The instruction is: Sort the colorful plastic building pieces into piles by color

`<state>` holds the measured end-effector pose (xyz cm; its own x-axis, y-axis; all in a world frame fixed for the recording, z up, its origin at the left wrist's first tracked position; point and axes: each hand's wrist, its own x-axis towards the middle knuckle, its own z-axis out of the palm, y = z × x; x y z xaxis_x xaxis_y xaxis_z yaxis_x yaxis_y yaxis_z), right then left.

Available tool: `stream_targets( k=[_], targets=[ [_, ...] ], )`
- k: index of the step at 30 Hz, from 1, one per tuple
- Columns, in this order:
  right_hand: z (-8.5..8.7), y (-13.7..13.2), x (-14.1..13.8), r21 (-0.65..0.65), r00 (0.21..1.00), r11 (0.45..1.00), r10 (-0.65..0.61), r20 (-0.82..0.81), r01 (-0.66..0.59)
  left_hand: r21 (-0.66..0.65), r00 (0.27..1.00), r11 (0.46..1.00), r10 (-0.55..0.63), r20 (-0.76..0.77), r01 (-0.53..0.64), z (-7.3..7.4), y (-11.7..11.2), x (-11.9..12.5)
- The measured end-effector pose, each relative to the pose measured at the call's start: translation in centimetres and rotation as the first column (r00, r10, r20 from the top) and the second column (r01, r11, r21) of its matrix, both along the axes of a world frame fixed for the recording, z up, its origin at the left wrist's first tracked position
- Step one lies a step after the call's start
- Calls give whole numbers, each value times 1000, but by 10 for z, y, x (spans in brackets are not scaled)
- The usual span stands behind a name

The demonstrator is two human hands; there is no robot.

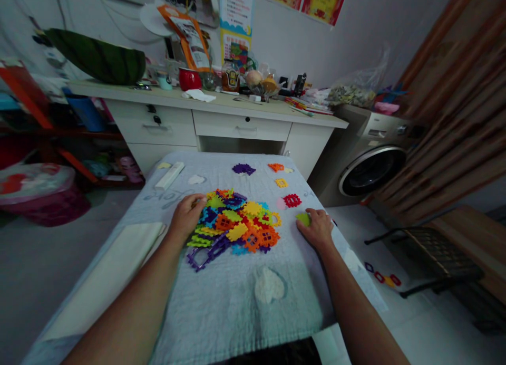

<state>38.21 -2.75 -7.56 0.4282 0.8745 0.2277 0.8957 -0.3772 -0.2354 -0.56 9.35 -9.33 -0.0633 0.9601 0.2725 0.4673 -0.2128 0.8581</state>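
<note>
A heap of colourful toothed plastic building pieces point(237, 223) lies in the middle of the cloth-covered table point(221, 307). At the heap's left edge is my left hand point(186, 216), its fingers curled in; what they hold, if anything, is hidden. To the right of the heap, my right hand point(318, 228) has its fingers closed on a green building piece point(303, 218) at the tabletop. Sorted by colour beyond it are purple pieces point(244, 169), orange pieces point(275, 167), yellow pieces point(281, 183) and red pieces point(292, 200).
A long white object point(169, 176) lies at the table's far left. Behind stands a white desk point(241, 128) with a watermelon piece point(98, 59), jars and bags. A washing machine point(367, 154) is at the right, near a low black-framed seat point(435, 254). Several linked pieces point(379, 277) lie on the floor.
</note>
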Motion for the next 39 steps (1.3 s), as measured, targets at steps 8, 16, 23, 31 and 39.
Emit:
stream_targets(
  k=[8,16,23,31,39],
  targets=[
    [16,10,-37,36,864,871,491,-114,-490,24,1000,1000,-9,-16,9,-2,1,-2],
    [16,32,-70,-79,811,818,545,-213,-570,-5,1000,1000,-9,-9,9,0,-1,-2],
    [12,29,-85,110,733,788,606,-309,-606,9,999,1000,-18,-36,19,-1,-1,-2],
    [-1,23,-69,181,776,829,560,-290,-530,-4,999,1000,-21,-47,21,-2,1,-2],
    [7,17,-62,79,765,812,573,-295,-578,3,998,1000,-21,-54,21,-6,3,-3]
  ],
)
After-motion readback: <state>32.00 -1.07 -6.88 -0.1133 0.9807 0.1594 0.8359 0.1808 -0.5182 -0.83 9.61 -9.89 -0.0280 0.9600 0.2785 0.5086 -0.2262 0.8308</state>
